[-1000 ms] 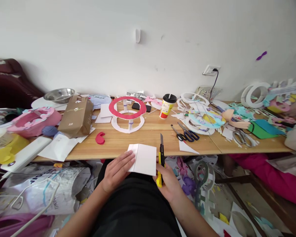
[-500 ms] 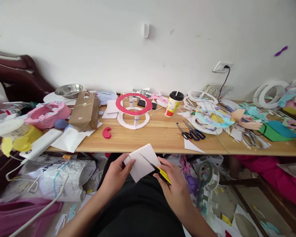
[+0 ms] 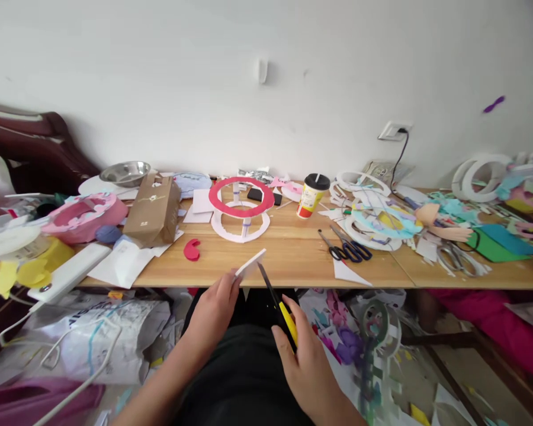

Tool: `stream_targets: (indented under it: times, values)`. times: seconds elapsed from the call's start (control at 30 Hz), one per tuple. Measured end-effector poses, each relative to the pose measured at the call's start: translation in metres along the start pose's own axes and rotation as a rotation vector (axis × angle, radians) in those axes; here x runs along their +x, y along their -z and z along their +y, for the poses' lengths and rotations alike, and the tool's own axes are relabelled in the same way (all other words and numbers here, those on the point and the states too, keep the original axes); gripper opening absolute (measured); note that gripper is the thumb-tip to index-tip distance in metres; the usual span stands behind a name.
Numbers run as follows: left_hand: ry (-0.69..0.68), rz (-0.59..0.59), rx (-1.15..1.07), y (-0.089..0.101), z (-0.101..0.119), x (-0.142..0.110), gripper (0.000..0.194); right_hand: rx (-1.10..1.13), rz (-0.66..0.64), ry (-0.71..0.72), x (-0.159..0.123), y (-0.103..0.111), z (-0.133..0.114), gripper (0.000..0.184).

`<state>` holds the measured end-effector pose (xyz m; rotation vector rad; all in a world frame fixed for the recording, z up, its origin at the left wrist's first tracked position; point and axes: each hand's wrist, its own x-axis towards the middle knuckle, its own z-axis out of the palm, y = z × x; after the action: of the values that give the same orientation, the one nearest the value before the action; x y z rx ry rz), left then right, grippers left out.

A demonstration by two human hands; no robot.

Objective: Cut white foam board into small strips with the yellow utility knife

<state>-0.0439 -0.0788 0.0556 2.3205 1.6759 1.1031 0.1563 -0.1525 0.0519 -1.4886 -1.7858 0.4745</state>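
Showing mostly edge, white board (image 3: 251,262) — perhaps foam — pinched by left hand (image 3: 214,306), right hand (image 3: 305,350) gripping yellow cutter (image 3: 288,322)

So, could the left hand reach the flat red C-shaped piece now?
Probably: only wooden tabletop shows between the left hand and the red piece, though that hand grips a flat white board.

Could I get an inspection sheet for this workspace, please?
Surface: wooden table, seamed toward the right, bearing a red-topped ring frame.
Job's things: white board piece, nearly edge-on to the camera; yellow-and-black utility knife, blade out, tip near the board, contact unclear.
Clutter: brown paper bag, lidded cup, scissors.
Hands: left hand grips the board; right hand the knife.
Cables: dark cable plugged into wall socket.
Surroundings: white wall behind; printed plastic bag below.
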Motion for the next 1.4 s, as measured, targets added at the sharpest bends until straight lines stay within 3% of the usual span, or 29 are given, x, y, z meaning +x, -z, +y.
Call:
stream_targets:
  times: [0.13,0.27,0.4,0.5,0.6,0.8,0.93,1.23,1.4]
  values:
    - [-0.154,0.009,-0.007,-0.013,-0.003,0.043,0.027,0.054,0.135,0.102,0.037,-0.015,0.002,0.051]
    - [-0.113,-0.057,-0.097,-0.033,-0.017,0.063,0.034,0.156,0.304,0.058,0.079,-0.02,0.009,0.044]
    - [-0.06,-0.032,-0.103,-0.065,-0.042,0.07,0.031,0.187,0.25,0.001,0.105,-0.02,0.008,0.044]
    - [0.002,0.043,-0.134,-0.086,-0.052,0.073,0.03,0.108,0.122,0.023,0.102,-0.028,0.002,0.05]
    - [0.046,0.09,-0.186,-0.096,-0.052,0.074,0.029,0.006,0.083,0.065,0.09,-0.037,-0.002,0.052]
    - [-0.002,0.157,-0.242,-0.095,-0.044,0.078,0.018,-0.081,0.083,0.107,0.082,-0.044,-0.002,0.053]
    - [0.019,0.135,-0.233,-0.094,-0.041,0.081,0.013,-0.129,0.081,0.102,0.086,-0.043,-0.003,0.053]
    - [0.233,0.243,-0.329,-0.116,-0.051,0.069,0.033,-0.24,0.012,0.1,0.085,-0.039,-0.001,0.053]
    - [0.251,0.268,-0.391,-0.111,-0.047,0.07,0.045,-0.301,-0.054,0.072,0.085,-0.038,-0.002,0.054]
